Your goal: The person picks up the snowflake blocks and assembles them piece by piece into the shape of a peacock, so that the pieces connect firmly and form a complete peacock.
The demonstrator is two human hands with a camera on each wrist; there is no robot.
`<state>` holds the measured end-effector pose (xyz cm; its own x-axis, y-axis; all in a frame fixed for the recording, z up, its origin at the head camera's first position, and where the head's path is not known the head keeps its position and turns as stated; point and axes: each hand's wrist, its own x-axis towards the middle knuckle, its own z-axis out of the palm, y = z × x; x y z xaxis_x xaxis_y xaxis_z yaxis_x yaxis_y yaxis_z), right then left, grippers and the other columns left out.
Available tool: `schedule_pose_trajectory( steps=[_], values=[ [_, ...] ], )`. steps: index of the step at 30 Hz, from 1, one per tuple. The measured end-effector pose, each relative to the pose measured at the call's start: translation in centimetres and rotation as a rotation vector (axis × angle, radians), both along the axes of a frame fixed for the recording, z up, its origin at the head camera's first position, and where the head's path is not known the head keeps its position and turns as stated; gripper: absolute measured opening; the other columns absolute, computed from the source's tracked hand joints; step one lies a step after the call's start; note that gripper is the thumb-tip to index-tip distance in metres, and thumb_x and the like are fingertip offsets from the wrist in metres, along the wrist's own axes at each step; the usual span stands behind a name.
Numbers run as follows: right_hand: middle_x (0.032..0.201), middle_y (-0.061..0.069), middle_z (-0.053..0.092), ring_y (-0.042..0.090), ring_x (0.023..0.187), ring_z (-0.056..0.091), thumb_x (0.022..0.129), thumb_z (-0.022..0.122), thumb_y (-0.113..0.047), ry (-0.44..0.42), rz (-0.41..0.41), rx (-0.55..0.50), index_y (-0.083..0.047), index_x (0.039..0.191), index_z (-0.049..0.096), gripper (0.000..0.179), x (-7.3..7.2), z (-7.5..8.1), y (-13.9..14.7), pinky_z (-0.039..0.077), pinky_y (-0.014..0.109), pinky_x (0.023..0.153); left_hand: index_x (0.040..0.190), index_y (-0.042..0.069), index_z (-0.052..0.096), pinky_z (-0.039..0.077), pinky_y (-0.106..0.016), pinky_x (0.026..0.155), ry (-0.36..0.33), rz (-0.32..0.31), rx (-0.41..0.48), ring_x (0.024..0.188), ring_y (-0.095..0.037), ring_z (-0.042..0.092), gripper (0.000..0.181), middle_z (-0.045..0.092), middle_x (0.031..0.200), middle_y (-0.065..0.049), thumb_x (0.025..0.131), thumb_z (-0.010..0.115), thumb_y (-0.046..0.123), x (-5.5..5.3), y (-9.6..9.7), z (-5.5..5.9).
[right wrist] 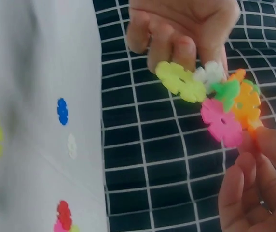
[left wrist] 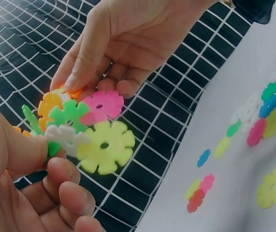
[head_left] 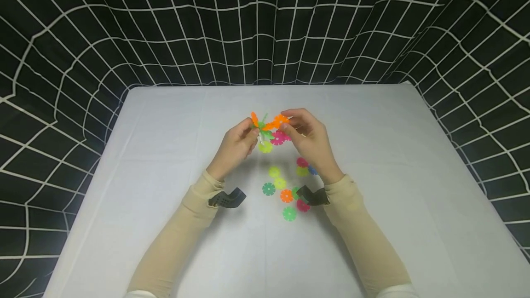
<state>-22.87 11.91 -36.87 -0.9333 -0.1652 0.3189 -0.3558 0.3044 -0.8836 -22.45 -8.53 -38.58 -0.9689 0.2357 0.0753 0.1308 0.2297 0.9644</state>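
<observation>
Both hands hold one cluster of interlocking flower-shaped plastic discs up over the table. My left hand [head_left: 236, 144] pinches a green part at its left side between thumb and index finger, the other fingers loosely bent. With thumb and fingertips, my right hand [head_left: 312, 139] grips an orange disc [head_left: 280, 120] at the opposite side. Among the joined pieces, the left wrist view shows a yellow disc [left wrist: 116, 157], a pink disc [left wrist: 108, 101], a white disc [left wrist: 63, 135] and a green disc [left wrist: 65, 116]. Fingers cover parts of the orange and green pieces.
Below the hands, loose discs lie on the white table [head_left: 145, 174], among them a green disc [head_left: 290, 214], an orange disc [head_left: 286, 196] and a teal disc [head_left: 268, 189]. Several others overlap near the right wrist. A dark curtain [head_left: 265, 26] with white grid lines stands around the table.
</observation>
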Motion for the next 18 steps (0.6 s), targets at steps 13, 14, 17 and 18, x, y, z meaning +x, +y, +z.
schedule_pose_trajectory(
  steps=[13, 14, 17, 18],
  values=[
    [0.098, 0.019, 0.072, 0.010, 0.083, 0.066, 0.092, 0.071, -0.002, -0.011, 0.013, -0.078, -0.001, 0.115, 0.064, 0.024, -0.11, -0.82, -0.59, 0.054, 0.023, 0.082, 0.091, 0.011, 0.044, 0.030, -0.022, 0.051, 0.008, -0.013, -0.004, 0.055, -0.017, 0.038, 0.016, 0.041, 0.065, -0.002, 0.106, 0.045, 0.014, 0.12, -0.11, 0.21],
    [0.098, 0.020, 0.073, 0.009, 0.084, 0.066, 0.092, 0.071, -0.002, -0.014, 0.014, -0.084, 0.000, 0.115, 0.063, 0.024, -0.11, -0.83, -0.64, 0.053, 0.022, 0.083, 0.092, 0.011, 0.045, 0.031, -0.022, 0.050, 0.003, -0.019, -0.002, 0.055, -0.017, 0.038, 0.015, 0.041, 0.064, -0.002, 0.106, 0.045, 0.014, 0.14, -0.10, 0.20],
    [0.099, 0.023, 0.073, 0.008, 0.085, 0.067, 0.092, 0.071, -0.001, -0.022, 0.024, -0.106, 0.002, 0.114, 0.062, 0.023, -0.08, -0.85, -0.78, 0.053, 0.023, 0.085, 0.097, 0.010, 0.047, 0.032, -0.022, 0.049, -0.010, -0.035, 0.010, 0.054, -0.015, 0.039, 0.011, 0.042, 0.064, -0.002, 0.107, 0.044, 0.014, 0.18, -0.12, 0.30],
    [0.099, 0.024, 0.073, 0.008, 0.085, 0.067, 0.093, 0.070, -0.001, -0.028, 0.030, -0.118, 0.002, 0.114, 0.061, 0.024, -0.07, -0.83, -0.82, 0.053, 0.024, 0.086, 0.097, 0.010, 0.048, 0.033, -0.022, 0.049, -0.012, -0.038, 0.016, 0.055, -0.016, 0.039, 0.011, 0.042, 0.065, -0.002, 0.107, 0.044, 0.015, 0.19, -0.17, 0.33]
  ],
)
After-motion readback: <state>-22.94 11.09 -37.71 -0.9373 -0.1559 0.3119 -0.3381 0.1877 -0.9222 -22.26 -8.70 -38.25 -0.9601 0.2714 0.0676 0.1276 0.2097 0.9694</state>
